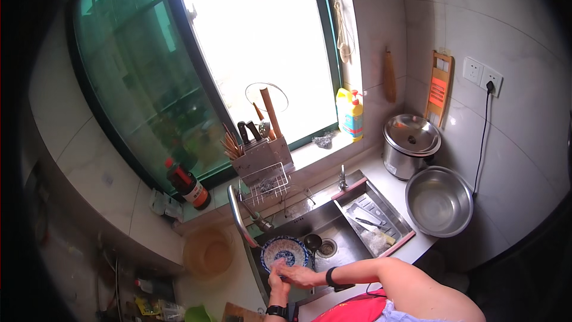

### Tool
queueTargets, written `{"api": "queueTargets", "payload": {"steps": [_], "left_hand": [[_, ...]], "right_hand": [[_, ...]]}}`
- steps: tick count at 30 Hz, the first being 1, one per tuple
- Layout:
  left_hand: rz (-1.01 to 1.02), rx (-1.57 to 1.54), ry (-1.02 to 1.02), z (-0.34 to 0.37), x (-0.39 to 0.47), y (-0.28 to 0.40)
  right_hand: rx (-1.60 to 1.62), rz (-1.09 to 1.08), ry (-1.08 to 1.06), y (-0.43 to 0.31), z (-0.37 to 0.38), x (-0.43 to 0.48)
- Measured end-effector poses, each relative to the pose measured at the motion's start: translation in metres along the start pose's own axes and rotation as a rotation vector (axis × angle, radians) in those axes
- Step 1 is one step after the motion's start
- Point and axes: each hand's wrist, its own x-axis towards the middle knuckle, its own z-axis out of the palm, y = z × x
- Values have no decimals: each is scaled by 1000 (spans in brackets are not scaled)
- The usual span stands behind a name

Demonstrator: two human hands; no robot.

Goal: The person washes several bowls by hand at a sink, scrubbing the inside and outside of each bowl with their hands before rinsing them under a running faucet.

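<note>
A white bowl with a blue pattern (284, 250) lies at the left of the steel sink (342, 243), under the curved faucet (237, 219). My left hand (278, 279) is at the bowl's near edge, a dark watch on its wrist. My right hand (300, 275), with a black wristband, meets it there. Something pinkish shows at the fingertips; whether it is a cloth or fingers I cannot tell, nor which hand grips what. A black ladle (313, 243) lies in the sink beside the bowl, near the drain (327, 247).
A drain tray (375, 223) holding a knife and a sponge sits across the sink's right side. Right of it stand a steel basin (439, 201) and a lidded steel pot (412, 136). A knife block (263, 156) and wire rack (266, 188) are behind the faucet. An amber basin (208, 252) is left.
</note>
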Motion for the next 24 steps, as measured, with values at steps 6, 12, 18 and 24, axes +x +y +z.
{"api": "queueTargets", "payload": {"steps": [6,12,18,24], "left_hand": [[-129,-114,47,6,-14,19],[-253,-35,-124,-6,-17,41],[-391,-34,-186,8,-8,52],[-300,-201,-178,13,-13,25]], "right_hand": [[5,-154,-105,1,-36,-16],[-684,-603,-141,70,-98,-11],[-706,-584,96,78,-88,-16],[-553,-358,240,34,-44,-24]]}}
